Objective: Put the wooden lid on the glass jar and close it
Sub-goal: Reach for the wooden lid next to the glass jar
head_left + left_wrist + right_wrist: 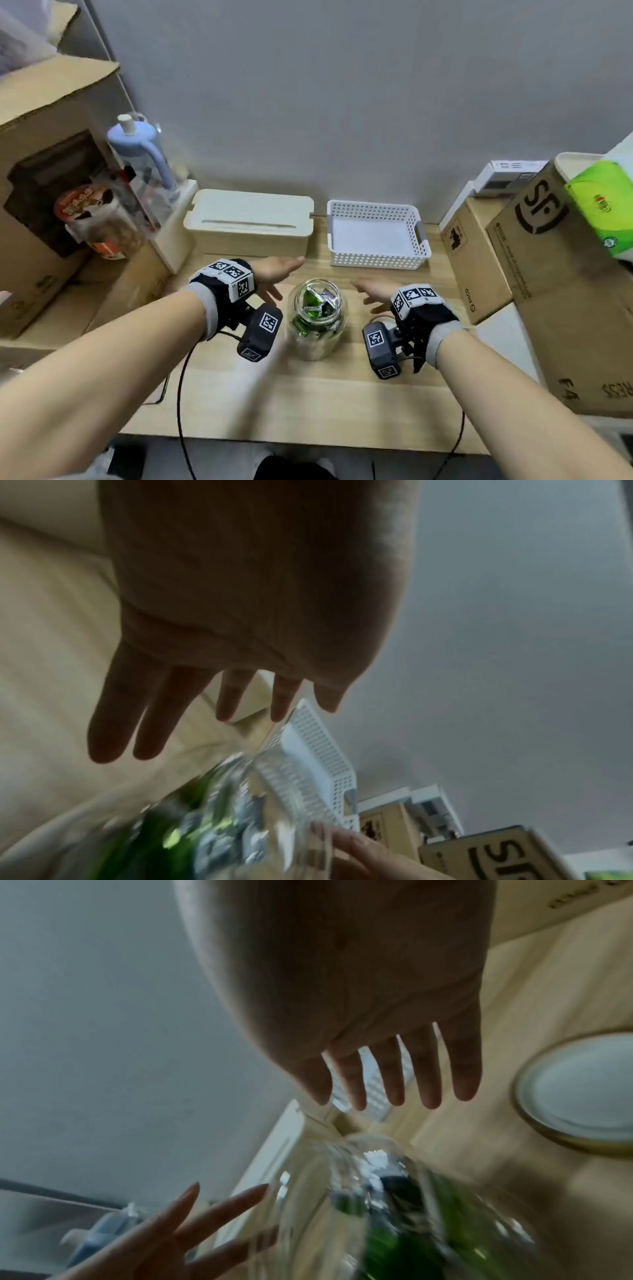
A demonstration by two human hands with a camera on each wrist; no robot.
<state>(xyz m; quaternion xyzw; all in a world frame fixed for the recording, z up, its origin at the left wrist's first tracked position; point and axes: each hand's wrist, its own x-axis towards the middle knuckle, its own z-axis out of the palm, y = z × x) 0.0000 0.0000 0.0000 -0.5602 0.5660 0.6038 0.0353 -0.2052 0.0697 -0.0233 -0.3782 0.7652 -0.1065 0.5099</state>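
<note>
Meanwhile glass jar (pixel 318 320) stands between left hand (pixel 274 274), right hand (pixel 375 293); untouched.

— What hems in the jar (pixel 317 318)?

— The left hand (pixel 279 274) and right hand (pixel 373 293) flank it, fingers spread, not touching. Behind stand the box (pixel 250 222) and basket (pixel 376 236), with a bare strip of table (pixel 308 394) between them.

— And the lid (pixel 578 1091)?

— On the table by the right wrist, with cartons (pixel 479 260) close beyond. In front of the jar the table lies bare.
</note>
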